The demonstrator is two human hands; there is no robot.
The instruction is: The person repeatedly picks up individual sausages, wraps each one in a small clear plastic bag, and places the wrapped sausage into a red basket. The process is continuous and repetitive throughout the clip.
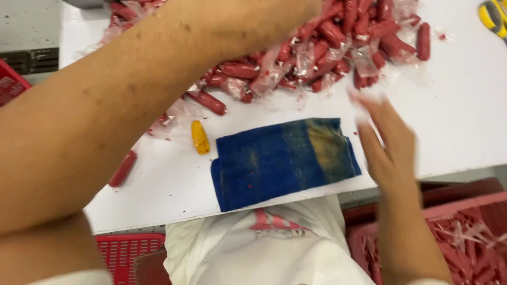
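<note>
A heap of small red sausages point(327, 37) in clear plastic wrappers covers the far side of a white table point(465, 116). My left arm reaches across the frame into the heap; my left hand point(311, 10) is mostly cut off at the top edge, so its grip is hidden. My right hand point(388, 142) hovers blurred over the table just right of a folded blue cloth point(285, 158), fingers spread and pointing at the heap, holding nothing. A small yellow piece point(200, 137) lies left of the cloth. One loose sausage point(123, 169) lies near the table's left edge.
Red plastic crates stand below the table at the right point(465, 232), holding clear wrappers, and at the lower left point(127, 253). Another red crate point(10, 84) shows at the far left. A yellow-handled tool point(494, 16) lies at the top right corner.
</note>
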